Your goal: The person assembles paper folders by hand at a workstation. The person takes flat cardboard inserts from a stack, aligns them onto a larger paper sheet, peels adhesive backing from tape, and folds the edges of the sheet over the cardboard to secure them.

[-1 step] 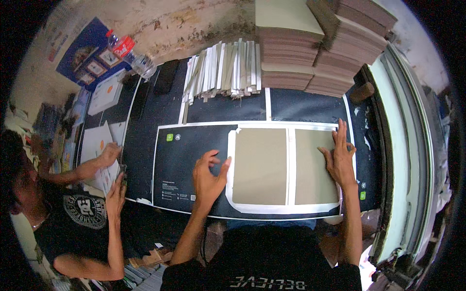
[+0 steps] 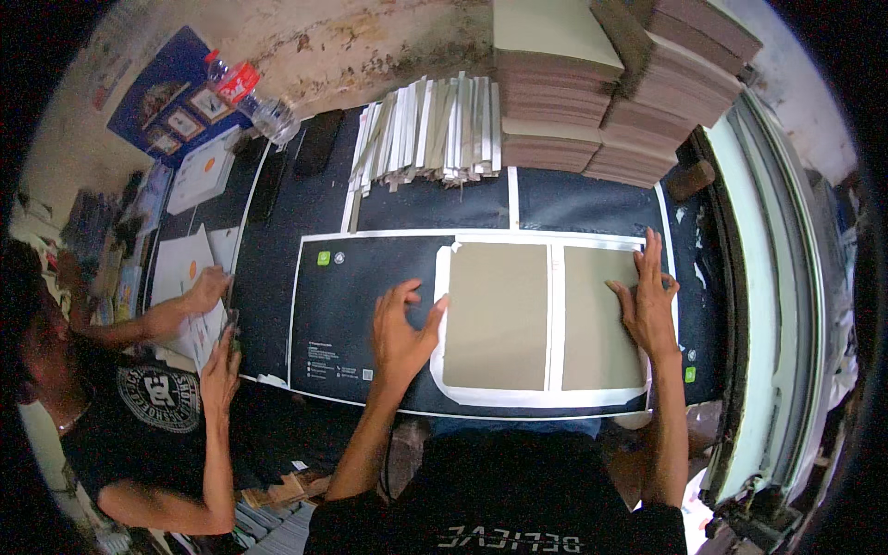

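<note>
Two grey boards [image 2: 546,314] already laid side by side on the dark printed sheet [image 2: 370,305]. Left hand [image 2: 400,333] and right hand [image 2: 647,301] both spread flat, pressing boards down, grasping nothing; sheet edges apparently unfolded yet

Two flat rectangular grey-brown cardboard panels lie side by side on a large black printed sheet [image 2: 370,305] with a white border, spread flat. The wider panel [image 2: 496,314] sits at 9 o'clock of the narrower panel [image 2: 597,319], a thin pale, perhaps white, gap between them.
</note>
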Demonstrator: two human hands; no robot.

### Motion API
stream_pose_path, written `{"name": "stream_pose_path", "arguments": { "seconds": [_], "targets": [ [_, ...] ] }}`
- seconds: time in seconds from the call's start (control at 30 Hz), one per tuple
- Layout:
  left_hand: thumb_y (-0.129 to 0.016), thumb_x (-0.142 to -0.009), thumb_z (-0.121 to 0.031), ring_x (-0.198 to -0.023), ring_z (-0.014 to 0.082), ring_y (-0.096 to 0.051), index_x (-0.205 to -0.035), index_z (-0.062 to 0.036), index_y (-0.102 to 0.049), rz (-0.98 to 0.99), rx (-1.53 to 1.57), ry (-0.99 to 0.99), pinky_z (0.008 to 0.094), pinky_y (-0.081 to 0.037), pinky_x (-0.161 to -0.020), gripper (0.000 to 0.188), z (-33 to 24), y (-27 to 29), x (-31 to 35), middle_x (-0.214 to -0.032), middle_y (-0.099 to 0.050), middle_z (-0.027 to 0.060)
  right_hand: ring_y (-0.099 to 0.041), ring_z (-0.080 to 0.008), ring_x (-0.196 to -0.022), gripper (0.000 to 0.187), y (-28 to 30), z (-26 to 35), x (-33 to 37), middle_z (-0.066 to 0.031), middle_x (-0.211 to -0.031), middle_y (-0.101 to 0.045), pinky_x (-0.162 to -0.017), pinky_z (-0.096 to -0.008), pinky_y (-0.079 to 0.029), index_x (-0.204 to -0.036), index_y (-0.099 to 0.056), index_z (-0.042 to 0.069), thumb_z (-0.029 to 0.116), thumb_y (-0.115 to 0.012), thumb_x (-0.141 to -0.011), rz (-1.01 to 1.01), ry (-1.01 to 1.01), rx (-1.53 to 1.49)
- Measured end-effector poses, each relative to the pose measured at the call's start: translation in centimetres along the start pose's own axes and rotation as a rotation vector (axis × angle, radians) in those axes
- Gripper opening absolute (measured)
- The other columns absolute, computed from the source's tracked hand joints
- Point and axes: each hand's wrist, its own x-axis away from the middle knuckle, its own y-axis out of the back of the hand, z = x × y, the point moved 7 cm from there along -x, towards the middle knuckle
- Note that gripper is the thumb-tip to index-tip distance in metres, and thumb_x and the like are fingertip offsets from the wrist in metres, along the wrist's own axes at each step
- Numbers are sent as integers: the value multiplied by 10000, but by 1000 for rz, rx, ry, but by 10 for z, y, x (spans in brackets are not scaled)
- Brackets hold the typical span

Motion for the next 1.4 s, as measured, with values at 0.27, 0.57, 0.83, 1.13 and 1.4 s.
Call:
{"name": "stream_pose_path", "arguments": {
  "seconds": [0.27,0.57,0.83,1.13,1.4],
  "targets": [
    [-917,-676,-400,-1076,358,-495,-1171,-13,-599,15,-61,-104,480,-425,-925,704,-11,-27,-41,-1102,-572,165,-595,-228,-1237,902,6,51,2,-162,-1571,-430,-1080,-500,-320,-1614,-179,90,108,-724,-896,47,24,4],
    [-926,-641,-249,-1067,339,-540,-1159,-57,-546,-35,53,-82,453,-426,-902,670,-3,-38,-44,-1060,-602,128,-502,-405,-1364,996,-57,204,-42,-233,-1651,-221,-1180,-505,-231,-1614,48,79,-83,-553,-837,295,391,-938],
    [-850,-669,-80,-1084,356,-563,-1395,1,-378,25,371,45,507,-396,-961,870,24,-54,-47,-1071,-615,124,-515,-311,-1384,982,-82,217,-50,-255,-1660,-181,-1163,-508,-227,-1603,32,21,-56,-513,-790,312,644,-441],
    [-847,-670,-88,-1128,343,-529,-1498,-3,-277,31,263,19,519,-352,-978,1009,13,-52,-43,-1107,-591,120,-524,-307,-1371,991,-95,211,-48,-219,-1662,-210,-1121,-562,-253,-1603,52,28,-4,-530,-801,244,701,-327],
    [-830,-695,-87,-1129,333,-532,-1503,7,-270,21,214,23,524,-351,-967,987,9,-48,-41,-1108,-588,122,-588,-262,-1303,975,-88,218,-46,-206,-1625,-318,-1054,-552,-276,-1607,42,19,99,-540,-830,313,652,-193]
  ]
}}
